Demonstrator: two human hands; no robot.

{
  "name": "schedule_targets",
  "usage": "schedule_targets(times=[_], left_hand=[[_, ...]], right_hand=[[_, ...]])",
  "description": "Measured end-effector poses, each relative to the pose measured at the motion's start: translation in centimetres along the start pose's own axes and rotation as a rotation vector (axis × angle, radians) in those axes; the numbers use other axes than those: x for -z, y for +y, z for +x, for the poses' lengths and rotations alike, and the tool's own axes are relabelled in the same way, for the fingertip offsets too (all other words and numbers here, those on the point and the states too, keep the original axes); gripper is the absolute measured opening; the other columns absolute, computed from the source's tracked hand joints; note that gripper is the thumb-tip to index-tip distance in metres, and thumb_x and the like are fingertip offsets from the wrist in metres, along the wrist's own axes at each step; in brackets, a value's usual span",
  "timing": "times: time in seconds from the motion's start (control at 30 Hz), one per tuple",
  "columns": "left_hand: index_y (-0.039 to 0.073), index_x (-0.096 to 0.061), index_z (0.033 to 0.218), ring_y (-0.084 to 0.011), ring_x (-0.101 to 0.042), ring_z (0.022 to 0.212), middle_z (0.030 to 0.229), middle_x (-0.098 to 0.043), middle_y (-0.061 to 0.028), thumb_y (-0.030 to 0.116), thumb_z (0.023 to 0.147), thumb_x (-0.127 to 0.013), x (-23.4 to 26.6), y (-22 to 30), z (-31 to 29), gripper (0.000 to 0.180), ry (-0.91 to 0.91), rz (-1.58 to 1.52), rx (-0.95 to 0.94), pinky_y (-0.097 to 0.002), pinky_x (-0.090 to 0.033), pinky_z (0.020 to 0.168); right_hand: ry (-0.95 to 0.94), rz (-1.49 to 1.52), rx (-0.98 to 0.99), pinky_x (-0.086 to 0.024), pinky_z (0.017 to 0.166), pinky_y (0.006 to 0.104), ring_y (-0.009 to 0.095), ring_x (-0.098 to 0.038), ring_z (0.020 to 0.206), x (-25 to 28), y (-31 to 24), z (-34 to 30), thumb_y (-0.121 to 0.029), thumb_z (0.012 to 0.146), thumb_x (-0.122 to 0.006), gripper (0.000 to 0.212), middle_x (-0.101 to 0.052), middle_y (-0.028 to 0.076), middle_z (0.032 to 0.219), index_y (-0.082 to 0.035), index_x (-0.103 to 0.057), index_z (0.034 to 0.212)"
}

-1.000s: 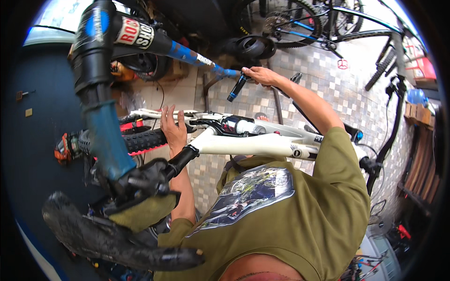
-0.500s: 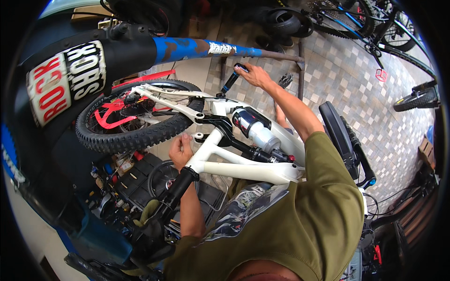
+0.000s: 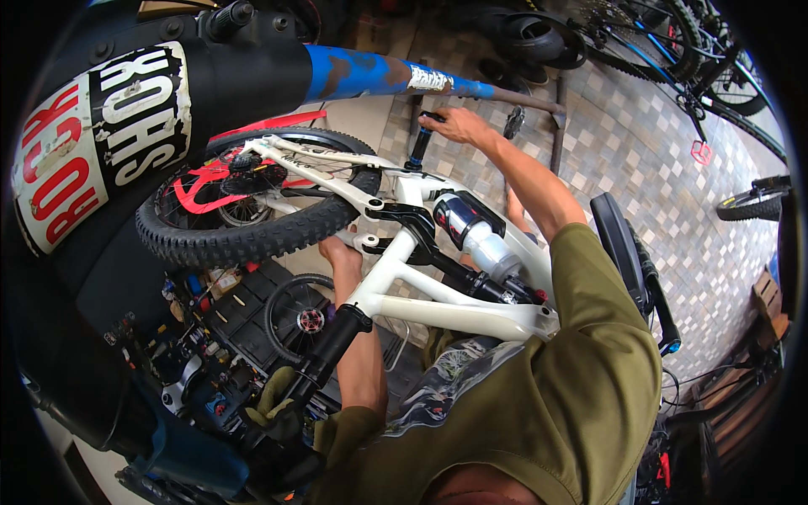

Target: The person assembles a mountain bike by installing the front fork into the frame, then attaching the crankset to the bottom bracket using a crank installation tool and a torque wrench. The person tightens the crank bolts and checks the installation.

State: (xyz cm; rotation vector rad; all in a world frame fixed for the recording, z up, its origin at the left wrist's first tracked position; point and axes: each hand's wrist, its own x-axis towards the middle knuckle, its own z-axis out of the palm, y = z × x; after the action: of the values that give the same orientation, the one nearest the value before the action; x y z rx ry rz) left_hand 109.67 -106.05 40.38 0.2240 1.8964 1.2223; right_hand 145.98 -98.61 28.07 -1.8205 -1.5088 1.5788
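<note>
Your right hand (image 3: 461, 126): clamped on black tool (image 3: 418, 147), lower end at white bike frame (image 3: 450, 311); tilted pressure could cause slipping. Your left hand (image 3: 341, 251): beneath, fingers hidden, hold cannot be told.

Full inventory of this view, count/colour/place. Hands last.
bike frame: 1, white, centre
handled tool: 1, black and blue, in right hand, lower end at frame
rear wheel: 1, black tyre, left
bottle: 1, dark and clear, within frame
stand: 1, black and blue, upper left
small wheel: 1, black, red centre, lower left
mixed clutter: uncountable, many colours, lower left
parked bikes: at least two, mostly black, upper right
tiled floor: 1, beige-grey patchwork, right
shirt: 1, olive, bottom
right hand: 1, bare, top centre
left hand: 1, bare, partly hidden below frame
</note>
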Motion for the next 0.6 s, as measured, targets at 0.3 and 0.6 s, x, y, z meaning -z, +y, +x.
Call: schedule_targets(times=[0.3,0.6], left_hand=[[0.009,-0.059,0.127,-0.0266,-0.062,0.107,0.12,-0.063,-0.0094,0.036,0.098,-0.06,-2.0,-0.2,-0.6,0.04,0.058,0.014,0.0,-0.0434,-0.053,0.088],[0.01,-0.06,0.127,-0.027,-0.064,0.103,0.121,-0.064,-0.0096,0.031,0.099,-0.058,-1.5,-0.7,0.5,0.035,0.053,0.001,-0.014,-0.0417,-0.055,0.082]], right_hand=[[-0.056,-0.096,0.02,-0.043,0.111,0.0471,0.038,-0.056,0.13,-0.9,0.4,3.0,-0.088,0.087,-0.035,0.094,-0.064,0.018,0.135,-0.015,-0.061,0.14],[-0.03,-0.111,0.028,-0.044,0.108,0.047,0.039,-0.059,0.126,-0.8,-0.1,2.0,-0.085,0.089,-0.036,0.088,-0.066,0.018,0.13,-0.016,-0.062,0.137]])
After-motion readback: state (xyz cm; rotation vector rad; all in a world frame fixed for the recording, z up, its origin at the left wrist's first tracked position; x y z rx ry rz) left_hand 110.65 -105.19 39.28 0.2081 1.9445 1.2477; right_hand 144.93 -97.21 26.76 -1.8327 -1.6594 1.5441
